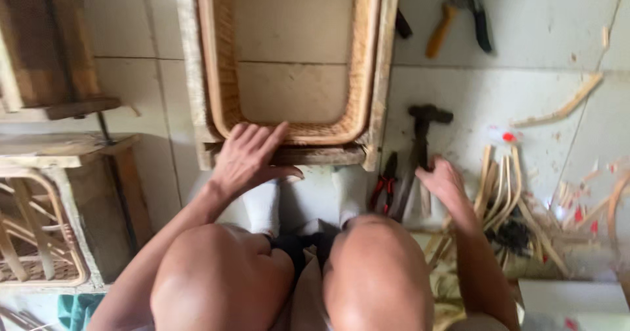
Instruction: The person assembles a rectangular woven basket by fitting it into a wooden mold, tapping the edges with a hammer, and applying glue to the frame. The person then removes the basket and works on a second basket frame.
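Head view, left to right: one curved cane frame [39, 239] on a wooden stand, well off to the outer side of the left hand [246, 157]. Left hand flat and spread, fingers [262, 137] released, gripping nothing, tips resting on the near rim of one woven rattan tray frame [220, 75], thumb lying along the wooden bar beneath that rim. Tray frame oblong with rounded corners, pale golden weave along its inner wall, open-bottomed so floor tiles show through, seated inside a rough wooden mould; near end under the fingertips, far end running out of view at the top. Two white-socked feet [262, 206] just below the left palm, two bare knees nearer still. One pair of red-handled pliers [386, 183] between the feet and the right hand [441, 178]. Right hand curled, fingers clenched round the handle of one dark-headed hammer [420, 140], head lying on the tile beyond the knuckles. One bundle of bent cane strips [502, 186] just beside the right hand's outer edge. One pair of cutters [459, 16], with one yellow and one dark handle, well beyond.
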`<state>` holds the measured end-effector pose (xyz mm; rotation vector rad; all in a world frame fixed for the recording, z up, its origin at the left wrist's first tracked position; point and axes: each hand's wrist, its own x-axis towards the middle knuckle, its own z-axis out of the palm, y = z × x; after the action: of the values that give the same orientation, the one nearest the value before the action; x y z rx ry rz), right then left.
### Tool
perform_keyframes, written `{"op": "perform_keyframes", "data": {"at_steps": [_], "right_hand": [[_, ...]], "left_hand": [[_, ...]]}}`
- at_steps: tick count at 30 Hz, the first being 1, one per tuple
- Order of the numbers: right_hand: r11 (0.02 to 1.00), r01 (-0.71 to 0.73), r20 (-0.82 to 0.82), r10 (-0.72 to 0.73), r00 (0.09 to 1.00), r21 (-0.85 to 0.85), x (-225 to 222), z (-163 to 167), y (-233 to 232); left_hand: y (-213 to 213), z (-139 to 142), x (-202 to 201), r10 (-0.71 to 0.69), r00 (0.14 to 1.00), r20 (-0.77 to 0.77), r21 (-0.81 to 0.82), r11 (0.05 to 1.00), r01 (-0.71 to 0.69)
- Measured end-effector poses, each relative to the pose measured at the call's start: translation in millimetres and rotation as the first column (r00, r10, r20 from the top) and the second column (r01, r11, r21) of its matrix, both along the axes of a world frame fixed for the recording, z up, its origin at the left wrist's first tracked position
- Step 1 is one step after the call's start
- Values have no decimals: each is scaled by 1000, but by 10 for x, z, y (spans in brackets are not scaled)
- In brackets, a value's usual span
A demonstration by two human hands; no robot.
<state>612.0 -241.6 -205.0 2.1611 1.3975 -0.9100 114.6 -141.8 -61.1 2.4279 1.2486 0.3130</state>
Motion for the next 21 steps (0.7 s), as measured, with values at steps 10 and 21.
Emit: {"op": "perform_keyframes", "data": {"at_steps": [10, 21], "right_hand": [[968, 233, 45, -238, 970, 91, 51, 2019, 697], [709, -217, -248, 491, 835, 671, -1585, 2462, 3256]], "left_hand": [[88, -35, -50, -12, 989, 148, 114, 994, -5], [941, -105, -443, 527, 832, 175, 155, 820, -551]]}}
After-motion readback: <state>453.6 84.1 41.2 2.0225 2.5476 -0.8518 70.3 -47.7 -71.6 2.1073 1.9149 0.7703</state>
